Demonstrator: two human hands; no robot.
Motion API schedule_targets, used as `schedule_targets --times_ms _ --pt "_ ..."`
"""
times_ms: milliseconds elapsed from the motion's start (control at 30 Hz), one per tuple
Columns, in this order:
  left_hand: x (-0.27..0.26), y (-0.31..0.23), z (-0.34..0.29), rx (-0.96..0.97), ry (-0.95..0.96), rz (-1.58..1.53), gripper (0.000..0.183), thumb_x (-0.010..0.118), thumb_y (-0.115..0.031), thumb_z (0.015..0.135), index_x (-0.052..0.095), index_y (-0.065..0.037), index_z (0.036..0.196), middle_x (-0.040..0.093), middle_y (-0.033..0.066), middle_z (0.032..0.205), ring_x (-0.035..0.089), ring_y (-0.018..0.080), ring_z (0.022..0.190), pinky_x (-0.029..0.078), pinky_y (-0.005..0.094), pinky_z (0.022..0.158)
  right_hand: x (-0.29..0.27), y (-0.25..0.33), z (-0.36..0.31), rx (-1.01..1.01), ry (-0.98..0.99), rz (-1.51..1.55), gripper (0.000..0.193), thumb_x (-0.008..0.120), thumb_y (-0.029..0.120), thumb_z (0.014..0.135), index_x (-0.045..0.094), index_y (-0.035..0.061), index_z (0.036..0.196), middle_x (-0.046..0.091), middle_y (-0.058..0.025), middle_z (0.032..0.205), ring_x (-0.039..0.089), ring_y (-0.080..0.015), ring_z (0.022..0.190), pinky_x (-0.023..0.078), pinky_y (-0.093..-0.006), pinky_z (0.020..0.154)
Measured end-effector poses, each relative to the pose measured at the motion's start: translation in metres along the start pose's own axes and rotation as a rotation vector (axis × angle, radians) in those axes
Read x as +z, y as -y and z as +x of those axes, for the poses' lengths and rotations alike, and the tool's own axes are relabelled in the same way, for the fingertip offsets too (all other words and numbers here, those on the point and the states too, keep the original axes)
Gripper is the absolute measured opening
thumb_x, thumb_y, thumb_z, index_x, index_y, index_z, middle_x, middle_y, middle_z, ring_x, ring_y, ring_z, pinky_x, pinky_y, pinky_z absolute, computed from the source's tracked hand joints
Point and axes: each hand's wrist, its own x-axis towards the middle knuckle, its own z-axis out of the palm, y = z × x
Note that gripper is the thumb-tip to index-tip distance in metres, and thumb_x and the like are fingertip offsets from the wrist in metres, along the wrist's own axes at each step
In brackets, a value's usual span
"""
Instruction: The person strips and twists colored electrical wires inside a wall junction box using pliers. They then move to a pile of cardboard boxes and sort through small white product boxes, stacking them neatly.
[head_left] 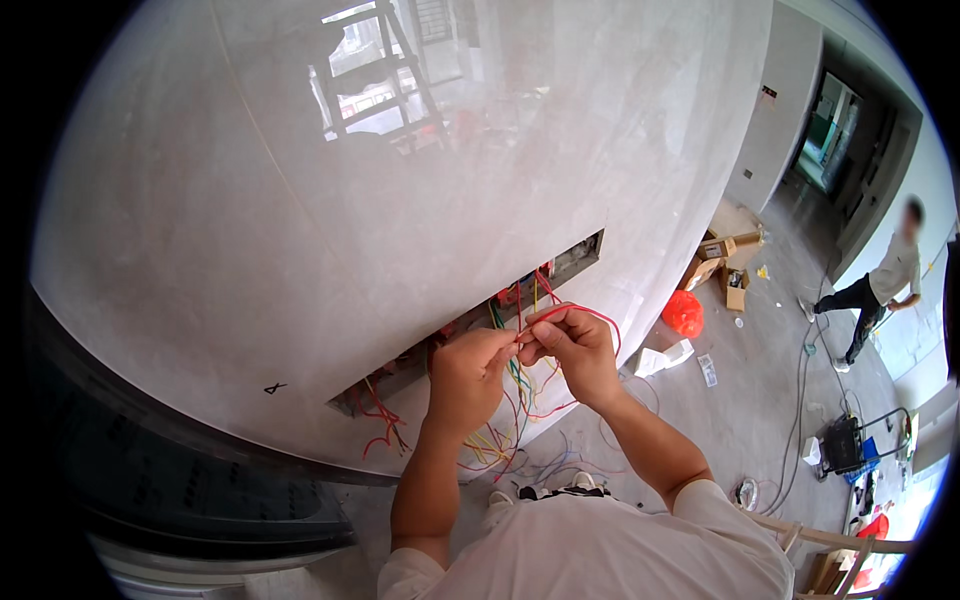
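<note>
Both of my hands meet in front of a long slot (590,250) cut into the glossy grey wall panel. My left hand (468,378) pinches a red wire close to its end. Beside it, my right hand (578,350) is closed on the same red wire (612,326), which loops out past the knuckles and curves down. Red, yellow and green wires (514,370) hang from the slot behind my hands. At the slot's left end a separate bunch of red wires (378,412) dangles. My fingers hide the wire's tip.
Cardboard boxes (715,262), a red plastic bag (683,314) and white scraps (664,358) lie on the floor to the right. A person (893,275) stands farther right near cables (800,410). A black cart-like frame (845,444) and wooden rails (830,538) are at lower right.
</note>
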Motion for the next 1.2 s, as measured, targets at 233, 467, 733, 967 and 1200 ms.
schedule_targets --times_ms 233,467,733,967,1200 --pt "0.004 -0.006 -0.001 0.157 0.085 0.295 0.012 0.072 -0.001 0.091 0.071 0.003 0.102 0.071 0.0164 0.091 0.066 0.0376 0.081 0.051 0.0416 0.074 -0.003 0.008 -0.006 0.007 -0.020 -0.176 0.014 0.061 0.002 0.104 0.067 -0.0080 0.112 0.075 -0.0145 0.096 0.073 -0.0180 0.080 0.062 -0.0313 0.072" --pt "0.009 0.000 -0.008 0.003 0.005 0.103 0.007 0.069 -0.004 0.094 0.066 0.001 0.098 0.065 0.0166 0.088 0.062 0.0376 0.082 0.047 0.0450 0.074 0.002 0.008 -0.005 -0.023 -0.001 -0.148 0.013 0.060 0.003 0.105 0.069 -0.0066 0.107 0.075 -0.0112 0.090 0.072 -0.0149 0.077 0.061 -0.0288 0.071" --pt "0.012 -0.002 -0.003 0.012 -0.073 0.039 0.009 0.070 -0.006 0.095 0.069 0.002 0.099 0.063 0.0144 0.081 0.060 0.0264 0.070 0.047 0.0348 0.064 0.000 0.010 -0.015 -0.288 -0.001 -0.726 0.009 0.066 0.001 0.099 0.067 -0.0047 0.107 0.073 -0.0129 0.089 0.071 -0.0164 0.067 0.056 -0.0284 0.059" --pt "0.017 0.001 -0.004 -0.041 -0.097 0.053 0.008 0.070 -0.003 0.094 0.070 0.003 0.099 0.062 0.0109 0.079 0.058 0.0198 0.068 0.046 0.0314 0.063 -0.009 0.034 -0.046 -0.077 0.117 -0.736 0.023 0.069 0.001 0.096 0.068 -0.0046 0.119 0.076 -0.0171 0.098 0.074 -0.0220 0.069 0.057 -0.0335 0.061" --pt "0.026 0.004 -0.007 -0.039 0.000 0.109 0.007 0.070 -0.003 0.092 0.070 0.002 0.096 0.067 0.0143 0.082 0.062 0.0315 0.073 0.048 0.0403 0.067 -0.033 0.059 -0.045 -0.754 -0.174 -1.182 0.029 0.077 0.001 0.087 0.071 0.0018 0.115 0.074 -0.0121 0.105 0.070 -0.0289 0.091 0.056 -0.0377 0.071"
